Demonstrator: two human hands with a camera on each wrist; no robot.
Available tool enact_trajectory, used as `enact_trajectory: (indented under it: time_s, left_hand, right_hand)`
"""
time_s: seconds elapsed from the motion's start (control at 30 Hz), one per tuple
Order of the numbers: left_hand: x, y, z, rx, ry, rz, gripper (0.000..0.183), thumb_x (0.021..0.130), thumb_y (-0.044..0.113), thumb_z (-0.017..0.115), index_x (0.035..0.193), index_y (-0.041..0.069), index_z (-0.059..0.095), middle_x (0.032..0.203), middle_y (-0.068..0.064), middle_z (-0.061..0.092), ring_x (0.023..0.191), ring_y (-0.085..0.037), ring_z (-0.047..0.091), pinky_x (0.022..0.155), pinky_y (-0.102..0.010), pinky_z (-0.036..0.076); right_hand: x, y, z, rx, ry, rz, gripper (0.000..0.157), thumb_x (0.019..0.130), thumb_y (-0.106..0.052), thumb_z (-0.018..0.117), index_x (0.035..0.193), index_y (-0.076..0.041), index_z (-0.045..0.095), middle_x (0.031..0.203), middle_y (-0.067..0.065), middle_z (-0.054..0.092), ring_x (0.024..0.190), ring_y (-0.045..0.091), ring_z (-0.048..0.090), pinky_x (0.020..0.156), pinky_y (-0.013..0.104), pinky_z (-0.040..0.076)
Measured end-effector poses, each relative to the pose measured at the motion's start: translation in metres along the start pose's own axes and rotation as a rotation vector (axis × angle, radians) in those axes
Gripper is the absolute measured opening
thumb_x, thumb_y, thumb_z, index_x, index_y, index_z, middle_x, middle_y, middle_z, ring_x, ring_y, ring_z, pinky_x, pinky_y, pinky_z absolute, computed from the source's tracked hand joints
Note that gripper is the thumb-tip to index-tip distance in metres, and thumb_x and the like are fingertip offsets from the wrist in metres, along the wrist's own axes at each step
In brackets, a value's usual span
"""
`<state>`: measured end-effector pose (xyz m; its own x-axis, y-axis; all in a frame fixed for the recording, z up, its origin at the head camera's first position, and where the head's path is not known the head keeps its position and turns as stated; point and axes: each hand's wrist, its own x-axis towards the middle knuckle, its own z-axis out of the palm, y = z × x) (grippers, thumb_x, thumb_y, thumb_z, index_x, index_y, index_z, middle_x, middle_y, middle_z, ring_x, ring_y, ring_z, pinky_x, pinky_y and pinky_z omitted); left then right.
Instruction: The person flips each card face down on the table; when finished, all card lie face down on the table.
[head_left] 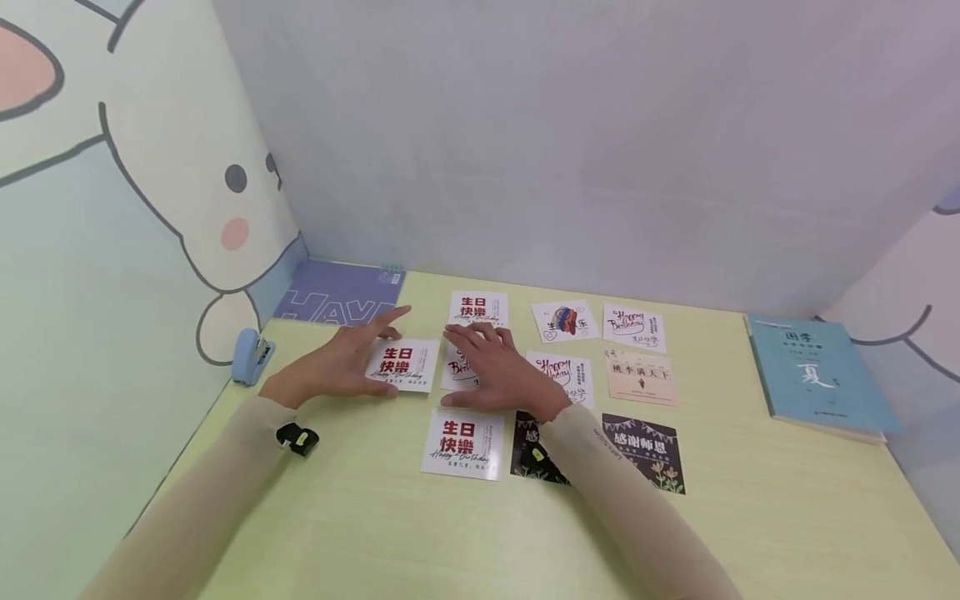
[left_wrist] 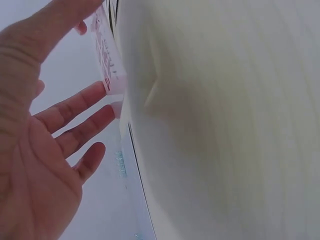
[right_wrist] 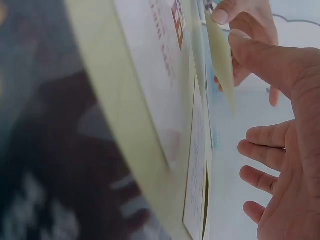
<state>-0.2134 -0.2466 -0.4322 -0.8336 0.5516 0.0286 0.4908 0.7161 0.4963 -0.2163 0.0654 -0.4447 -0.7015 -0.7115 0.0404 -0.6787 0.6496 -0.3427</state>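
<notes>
My left hand holds a white greeting card with red characters, thumb at its near edge and fingers at the far edge. In the left wrist view this card is seen nearly edge-on, raised off the table. My right hand hovers with fingers spread over a white card with Happy Birthday lettering, which it partly covers. The right wrist view has the right thumb close beside the lifted card, and nothing in that palm. Nearer me lies another red-lettered card.
Other cards lie in rows to the right, among them a pink card and a dark card. The right sleeve partly covers a second dark card. A purple folder, blue stapler and blue book sit along the sides.
</notes>
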Motion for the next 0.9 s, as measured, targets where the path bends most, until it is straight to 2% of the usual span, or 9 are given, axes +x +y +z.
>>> enact_trajectory:
  time_s: [0.1,0.23,0.37,0.43,0.53,0.7,0.8,0.9]
  left_hand:
    - [-0.001,0.002,-0.001,-0.018,0.02,0.037,0.126,0.077,0.04,0.097,0.172,0.03,0.015,0.143,-0.009,0.068,0.132,-0.032,0.064,0.116,-0.069,0.039]
    - [0.001,0.004,-0.001,-0.046,0.034,0.07,0.127,0.078,0.038,0.097,0.173,0.033,0.013,0.143,-0.009,0.067,0.13,-0.029,0.064,0.114,-0.062,0.043]
    - [0.002,0.004,0.002,-0.067,0.046,0.094,0.125,0.078,0.033,0.098,0.173,0.029,0.016,0.144,-0.011,0.066,0.129,-0.03,0.064,0.112,-0.06,0.046]
    - [0.003,0.005,0.005,-0.074,0.047,0.107,0.123,0.079,0.031,0.097,0.173,0.028,0.018,0.147,-0.012,0.064,0.132,-0.031,0.063,0.112,-0.062,0.046]
    - [0.007,0.01,0.008,-0.106,0.028,0.121,0.123,0.079,0.028,0.097,0.173,0.032,0.018,0.151,-0.011,0.061,0.135,-0.031,0.061,0.113,-0.06,0.048]
    - [0.014,0.017,0.009,-0.13,0.02,0.12,0.121,0.079,0.025,0.097,0.171,0.039,0.02,0.153,-0.007,0.059,0.128,-0.026,0.063,0.106,-0.052,0.054]
    - [0.012,0.017,0.006,-0.108,0.061,0.13,0.112,0.081,0.026,0.095,0.169,0.041,0.028,0.156,-0.005,0.054,0.133,-0.028,0.059,0.106,-0.054,0.054]
    - [0.009,0.015,0.003,-0.092,0.131,0.158,0.096,0.084,0.028,0.093,0.163,0.04,0.042,0.156,-0.004,0.051,0.14,-0.031,0.053,0.11,-0.059,0.052]
  right_hand:
    - [0.005,-0.004,0.002,0.005,0.026,-0.009,0.102,0.091,-0.069,0.072,0.168,-0.015,0.034,0.173,0.002,0.039,0.159,0.03,0.034,0.125,0.06,0.026]
    - [0.011,-0.008,0.003,-0.018,0.101,-0.024,0.094,0.088,-0.066,0.076,0.161,-0.015,0.046,0.163,0.004,0.053,0.152,0.03,0.044,0.121,0.059,0.029]
    - [0.014,-0.01,0.003,-0.035,0.15,-0.034,0.089,0.086,-0.062,0.08,0.156,-0.014,0.053,0.158,0.006,0.058,0.149,0.03,0.048,0.12,0.06,0.03]
    - [0.014,-0.011,0.002,-0.034,0.158,-0.039,0.088,0.086,-0.061,0.081,0.155,-0.013,0.053,0.158,0.006,0.059,0.15,0.031,0.047,0.12,0.06,0.03]
    - [0.014,-0.012,0.002,-0.033,0.176,-0.054,0.088,0.087,-0.06,0.08,0.156,-0.012,0.053,0.157,0.007,0.059,0.15,0.031,0.047,0.12,0.06,0.029]
    - [0.013,-0.014,0.001,-0.01,0.198,-0.037,0.094,0.087,-0.062,0.08,0.159,-0.011,0.049,0.16,0.008,0.056,0.152,0.031,0.045,0.121,0.061,0.029]
    - [0.012,-0.013,-0.002,0.033,0.187,0.009,0.1,0.086,-0.063,0.08,0.163,-0.011,0.043,0.165,0.008,0.05,0.155,0.032,0.042,0.123,0.063,0.026]
    - [0.011,-0.012,-0.005,0.069,0.175,0.036,0.104,0.085,-0.064,0.081,0.165,-0.013,0.039,0.169,0.008,0.047,0.158,0.033,0.039,0.125,0.065,0.023]
